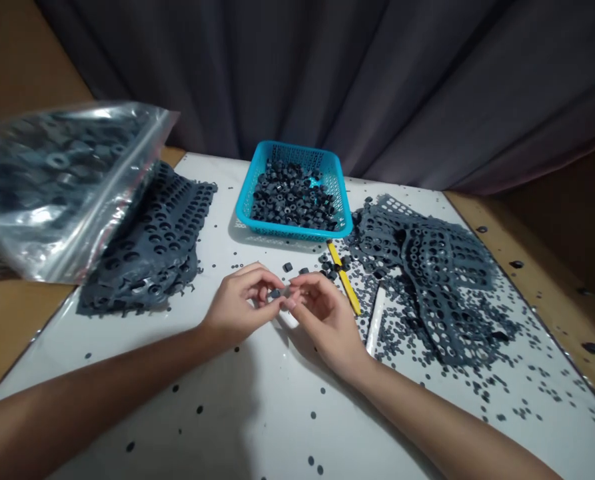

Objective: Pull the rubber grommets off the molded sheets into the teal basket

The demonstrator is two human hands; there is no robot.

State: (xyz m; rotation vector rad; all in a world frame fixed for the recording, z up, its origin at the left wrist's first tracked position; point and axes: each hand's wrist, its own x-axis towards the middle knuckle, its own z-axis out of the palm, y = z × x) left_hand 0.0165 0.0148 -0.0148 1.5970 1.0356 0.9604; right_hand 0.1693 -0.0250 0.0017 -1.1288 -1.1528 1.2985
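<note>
My left hand (234,303) is closed in a pinch around a small dark rubber piece (276,293) over the middle of the table. Close against it, my right hand (330,323) also has its thumb and fingertips pressed together; whatever is between them is too small to make out. Just beyond my fingers lie a few loose dark rubber pieces (288,267). A blue plastic basket (297,233) holding many similar pieces stands farther back. To the right of my right hand rest a yellow stick-like tool (346,283) and a white strip (376,320).
On the left, a clear zip bag (62,180) full of dark pieces stands beside stacked perforated rubber sheets (152,233). Punched-out sheets (427,260) lie crumpled at right among scattered small black discs (397,327). A dark curtain (297,73) hangs behind the white table (187,407).
</note>
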